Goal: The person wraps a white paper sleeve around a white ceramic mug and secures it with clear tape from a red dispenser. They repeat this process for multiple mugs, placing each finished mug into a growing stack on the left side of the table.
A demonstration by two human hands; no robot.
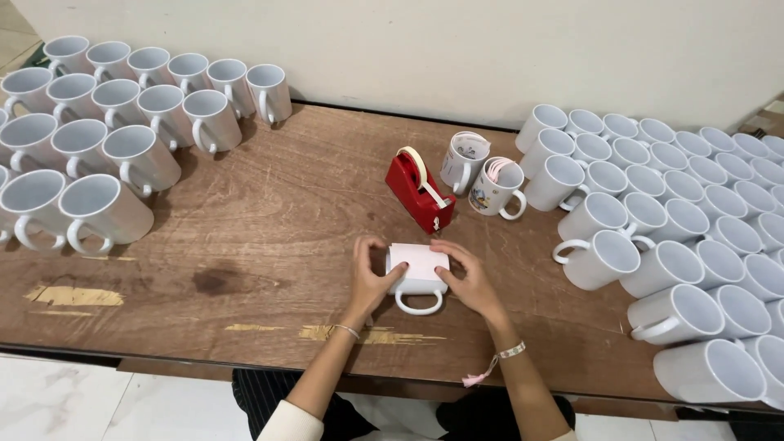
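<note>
A white mug (418, 286) lies on its side on the brown wooden table (261, 237), handle pointing toward me, with a pale sheet of paper wrapped over its body. My left hand (369, 273) presses the mug's left end and my right hand (465, 273) presses its right end, both holding the paper down. Just behind the mug stands a red tape dispenser (418, 192) with a roll of pale tape.
Two mugs (482, 175) stuffed with printed paper sheets stand behind the dispenser. Several plain white mugs (114, 122) are grouped at the left. Several more white mugs (678, 220) crowd the right side. A pale wall runs along the back.
</note>
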